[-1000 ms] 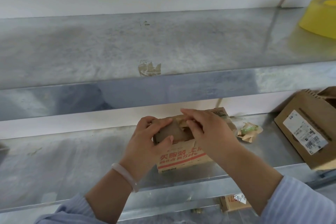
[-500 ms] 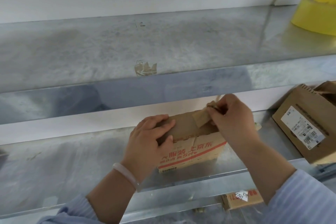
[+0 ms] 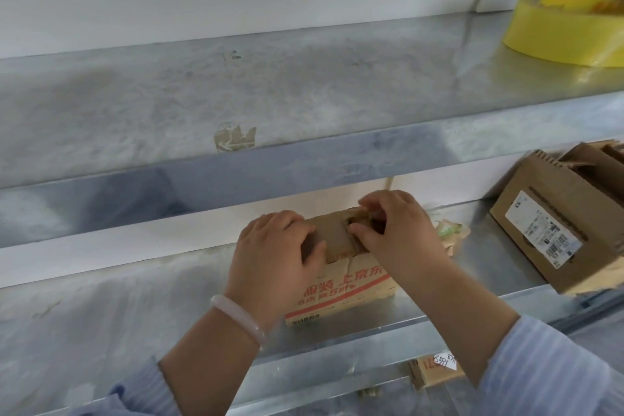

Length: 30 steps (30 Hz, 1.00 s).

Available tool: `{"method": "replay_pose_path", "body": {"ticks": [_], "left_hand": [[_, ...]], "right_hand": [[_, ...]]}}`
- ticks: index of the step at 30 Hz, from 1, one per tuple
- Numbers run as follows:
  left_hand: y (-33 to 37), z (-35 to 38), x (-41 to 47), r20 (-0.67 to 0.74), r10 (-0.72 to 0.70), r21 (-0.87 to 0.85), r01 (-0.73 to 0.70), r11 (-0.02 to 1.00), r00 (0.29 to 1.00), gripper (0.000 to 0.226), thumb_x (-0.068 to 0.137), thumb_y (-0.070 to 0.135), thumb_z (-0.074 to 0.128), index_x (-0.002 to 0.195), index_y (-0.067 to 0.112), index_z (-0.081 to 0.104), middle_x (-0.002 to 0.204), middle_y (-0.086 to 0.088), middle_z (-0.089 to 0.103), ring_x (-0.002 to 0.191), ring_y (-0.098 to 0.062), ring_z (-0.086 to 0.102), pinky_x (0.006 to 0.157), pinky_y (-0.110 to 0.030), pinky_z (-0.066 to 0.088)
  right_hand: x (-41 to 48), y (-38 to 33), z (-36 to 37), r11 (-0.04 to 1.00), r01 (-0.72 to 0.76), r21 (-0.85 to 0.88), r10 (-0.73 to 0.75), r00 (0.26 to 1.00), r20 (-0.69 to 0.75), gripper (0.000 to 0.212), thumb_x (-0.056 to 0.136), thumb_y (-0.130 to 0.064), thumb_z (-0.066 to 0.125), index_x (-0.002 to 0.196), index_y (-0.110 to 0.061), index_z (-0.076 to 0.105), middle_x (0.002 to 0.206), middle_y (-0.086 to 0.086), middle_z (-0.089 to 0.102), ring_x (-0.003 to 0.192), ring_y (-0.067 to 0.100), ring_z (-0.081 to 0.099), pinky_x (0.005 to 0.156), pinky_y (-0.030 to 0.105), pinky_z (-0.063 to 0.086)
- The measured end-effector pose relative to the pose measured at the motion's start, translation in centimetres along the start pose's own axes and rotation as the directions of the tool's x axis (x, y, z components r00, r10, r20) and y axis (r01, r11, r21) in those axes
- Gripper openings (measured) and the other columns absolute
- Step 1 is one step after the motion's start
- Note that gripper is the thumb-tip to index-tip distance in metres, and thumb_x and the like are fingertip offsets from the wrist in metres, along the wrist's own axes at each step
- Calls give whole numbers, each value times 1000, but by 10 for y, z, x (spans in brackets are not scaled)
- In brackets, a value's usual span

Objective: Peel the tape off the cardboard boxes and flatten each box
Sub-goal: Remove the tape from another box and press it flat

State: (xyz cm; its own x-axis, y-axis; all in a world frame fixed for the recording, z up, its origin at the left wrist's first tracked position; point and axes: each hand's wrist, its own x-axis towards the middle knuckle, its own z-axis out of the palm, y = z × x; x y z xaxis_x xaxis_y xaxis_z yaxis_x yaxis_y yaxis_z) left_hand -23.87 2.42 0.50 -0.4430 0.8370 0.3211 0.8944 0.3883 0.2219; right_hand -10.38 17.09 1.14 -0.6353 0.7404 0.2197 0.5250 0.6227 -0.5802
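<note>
Right, small cardboard box (image 3: 341, 277) sits on the lower metal shelf (image 3: 135, 307), approx 6 o'clock in my view, near the front lip, red print facing me. L hand (image 3: 273, 257) grips the box's 9 o'clock end: fingers curled over the top edge, thumb pressed on the top panel near the front edge. R hand (image 3: 401, 233) is on the 3 o'clock end, fingers narrow, thumb & forefinger pinching what looks like a tape strip (image 3: 366, 215) at the top seam; it's blurred, so can't be sure how much of it is lifted. Box is upright, not flattened, top flaps mostly down w/ a dark gap at the seam. White bracelet (image 3: 236, 317) on the L wrist, pale blue sleeves on both arms.

Crumpled tape wad (image 3: 450, 235) lies on the same shelf just past the R hand, at the box's 3 o'clock. Bigger carton (image 3: 553, 233) w/ a white shipping label is tilted at my 3 o'clock, overhanging the shelf front. Upper shelf (image 3: 304, 84) carries a yellow tape roll (image 3: 567, 27) at 2 o'clock & a stuck tape scrap (image 3: 234, 137) at 10 o'clock on its front edge. Below, at 5 o'clock, part of another box (image 3: 435, 370) shows
</note>
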Motion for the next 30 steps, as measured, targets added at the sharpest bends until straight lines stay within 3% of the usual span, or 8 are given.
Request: {"method": "replay_pose_path", "body": {"ticks": [2, 6, 10, 16, 20, 23, 26, 30], "left_hand": [[6, 3, 8, 70, -1, 24, -1, 1000, 998, 46, 89, 62, 33, 113, 33, 59, 110, 12, 55, 100, -11, 52, 91, -32, 44], [7, 16, 10, 158, 5, 5, -6, 1000, 987, 62, 91, 65, 14, 141, 42, 43, 138, 12, 46, 125, -13, 42, 106, -34, 28], [4, 16, 10, 149, -2, -2, 3, 1000, 989, 69, 86, 68, 10, 141, 42, 44, 132, 16, 50, 120, -10, 44, 104, -33, 30], [4, 17, 10, 158, 0, 5, -1, 1000, 987, 64, 90, 67, 16, 141, 41, 45, 128, 18, 51, 117, -8, 46, 103, -33, 32], [5, 15, 12, 166, 3, 10, -4, 1000, 986, 62, 90, 64, 19, 140, 40, 46, 129, 18, 50, 119, -9, 45, 104, -33, 31], [7, 13, 13, 174, 8, 36, -14, 999, 985, 61, 91, 61, 21, 141, 38, 47, 133, 17, 49, 123, -10, 44, 106, -34, 31], [14, 11, 17, 173, 36, 60, -47, 997, 984, 51, 95, 52, 29, 138, 32, 51, 135, 15, 49, 122, -11, 46, 109, -36, 32], [33, 13, 20, 162, 54, 51, -63, 997, 985, 53, 93, 44, 19, 134, 34, 50, 129, 14, 49, 116, -11, 47, 101, -35, 37]], "right_hand": [[3, -1, 4, 992, -40, -120, 45, 998, 43, 33, 83, -50, 66, 109, -31, 60, 109, -10, 50, 110, 16, 47, 94, 30, 38], [4, -10, 4, 985, 23, -172, -9, 997, 82, 28, 86, -37, 60, 68, -27, 41, 78, -12, 45, 85, 18, 49, 74, 31, 32], [10, -3, -13, 994, -27, -103, 32, 998, 54, 25, 83, -22, 59, 70, -26, 38, 74, -7, 48, 65, 9, 46, 53, 26, 36], [9, 21, -34, 982, 88, -166, -108, 988, -113, 32, 76, -4, 62, 67, -17, 35, 69, -3, 42, 59, 15, 37, 48, 26, 26], [4, 24, -30, 934, 225, -278, -244, 969, -36, 8, 77, -3, 59, 75, -10, 56, 77, -2, 52, 77, 23, 51, 62, 33, 43], [-3, 24, -21, 914, 276, -297, -276, 960, 41, 21, 90, -24, 50, 88, -17, 70, 90, -4, 66, 89, 17, 54, 81, 31, 49], [0, 21, -21, 974, 150, -167, -148, 989, 24, 34, 97, -39, 45, 91, -23, 75, 99, -11, 65, 97, 12, 54, 85, 17, 39], [12, 25, -24, 987, -159, -13, 159, 984, 80, 35, 83, -43, 70, 114, -30, 64, 111, -9, 53, 88, 8, 52, 61, 11, 32]]}}
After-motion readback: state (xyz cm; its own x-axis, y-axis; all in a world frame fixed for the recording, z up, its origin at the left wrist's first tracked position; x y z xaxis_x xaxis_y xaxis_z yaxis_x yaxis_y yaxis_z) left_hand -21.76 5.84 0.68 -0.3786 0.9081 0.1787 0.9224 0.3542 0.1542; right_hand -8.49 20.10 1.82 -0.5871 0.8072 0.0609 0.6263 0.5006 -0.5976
